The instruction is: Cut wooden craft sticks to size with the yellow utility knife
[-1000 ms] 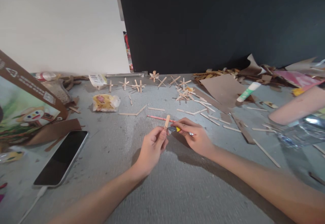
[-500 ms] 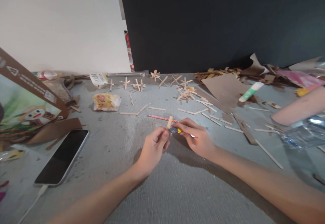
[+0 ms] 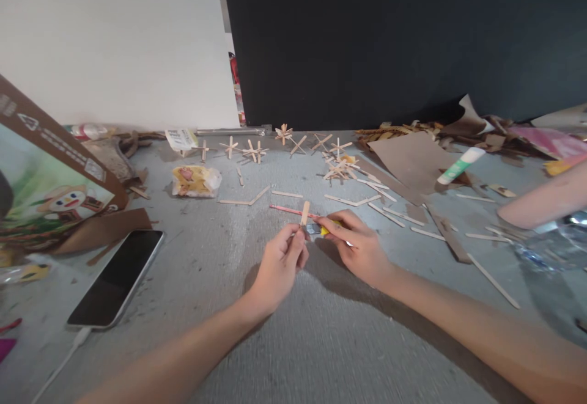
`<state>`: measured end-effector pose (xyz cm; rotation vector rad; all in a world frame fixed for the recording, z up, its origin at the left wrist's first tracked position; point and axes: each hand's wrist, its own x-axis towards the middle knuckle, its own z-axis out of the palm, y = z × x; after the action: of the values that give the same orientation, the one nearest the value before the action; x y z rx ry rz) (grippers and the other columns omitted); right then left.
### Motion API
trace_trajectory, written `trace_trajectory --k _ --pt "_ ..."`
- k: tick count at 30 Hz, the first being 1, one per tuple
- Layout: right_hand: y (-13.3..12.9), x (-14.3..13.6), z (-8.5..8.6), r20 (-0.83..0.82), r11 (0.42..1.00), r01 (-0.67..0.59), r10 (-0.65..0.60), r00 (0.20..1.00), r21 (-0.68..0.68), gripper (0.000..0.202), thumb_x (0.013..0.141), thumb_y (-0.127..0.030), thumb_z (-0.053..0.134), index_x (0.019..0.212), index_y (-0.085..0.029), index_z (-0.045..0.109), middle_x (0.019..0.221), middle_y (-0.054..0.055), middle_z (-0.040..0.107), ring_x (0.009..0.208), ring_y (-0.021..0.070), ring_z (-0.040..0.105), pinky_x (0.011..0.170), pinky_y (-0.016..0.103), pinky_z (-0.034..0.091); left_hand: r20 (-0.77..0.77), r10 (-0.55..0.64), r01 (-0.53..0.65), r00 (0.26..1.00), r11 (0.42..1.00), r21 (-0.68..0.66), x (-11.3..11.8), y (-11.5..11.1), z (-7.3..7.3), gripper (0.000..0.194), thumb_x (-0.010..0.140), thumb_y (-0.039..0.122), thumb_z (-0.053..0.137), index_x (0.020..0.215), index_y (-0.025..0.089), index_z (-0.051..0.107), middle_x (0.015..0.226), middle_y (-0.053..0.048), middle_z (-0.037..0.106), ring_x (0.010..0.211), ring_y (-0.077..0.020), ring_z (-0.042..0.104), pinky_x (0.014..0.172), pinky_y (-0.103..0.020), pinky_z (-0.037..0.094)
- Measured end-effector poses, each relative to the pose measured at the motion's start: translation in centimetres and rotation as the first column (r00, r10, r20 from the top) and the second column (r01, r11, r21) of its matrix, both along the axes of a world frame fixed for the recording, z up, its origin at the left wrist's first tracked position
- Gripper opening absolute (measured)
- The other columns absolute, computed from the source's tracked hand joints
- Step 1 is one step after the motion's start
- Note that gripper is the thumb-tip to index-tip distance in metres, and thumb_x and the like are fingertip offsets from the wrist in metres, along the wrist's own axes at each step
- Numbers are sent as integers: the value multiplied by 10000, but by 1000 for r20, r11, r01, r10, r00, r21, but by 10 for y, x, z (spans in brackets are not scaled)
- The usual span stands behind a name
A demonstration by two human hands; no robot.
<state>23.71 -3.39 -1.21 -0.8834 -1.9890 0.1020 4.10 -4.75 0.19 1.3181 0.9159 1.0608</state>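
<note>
Between the thumb and fingers of my left hand [image 3: 280, 263] a wooden popsicle stick [image 3: 305, 213] is pinched, its rounded end pointing up. My right hand [image 3: 360, 245] grips a yellow utility knife [image 3: 326, 229]; its grey blade end reaches to the stick, close to my left fingertips. Just beyond both hands a pink pencil [image 3: 288, 209] lies on the grey table [image 3: 293, 343], partly hidden by the stick and my right hand. Farther back lie a single flat stick [image 3: 287, 194] and sticks joined at an angle [image 3: 245, 200].
Several star-shaped stick pieces [image 3: 284, 134] line the back. Loose sticks [image 3: 493, 280], cardboard [image 3: 408, 162] and a glue stick [image 3: 461, 166] lie right, beside another person's forearm [image 3: 541, 196]. Left are a phone [image 3: 117, 279], a printed box [image 3: 59, 172] and a yellow packet [image 3: 195, 181].
The popsicle stick in my left hand has turned slightly more upright, and the knife's blade end shows more clearly beside it. The whole view has shifted slightly.
</note>
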Motion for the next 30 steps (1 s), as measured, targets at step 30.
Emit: trace_trajectory --k 30 --pt "-2 -5 -4 132 995 88 -82 988 -43 320 1027 -181 558 1298 -250 715 1058 128 701 975 284 657 830 483 591 99 269 -260 958 961 -97 -1 3 -3 407 954 624 582 910 226 511 539 73 488 473 -99 413 449 -211 250"
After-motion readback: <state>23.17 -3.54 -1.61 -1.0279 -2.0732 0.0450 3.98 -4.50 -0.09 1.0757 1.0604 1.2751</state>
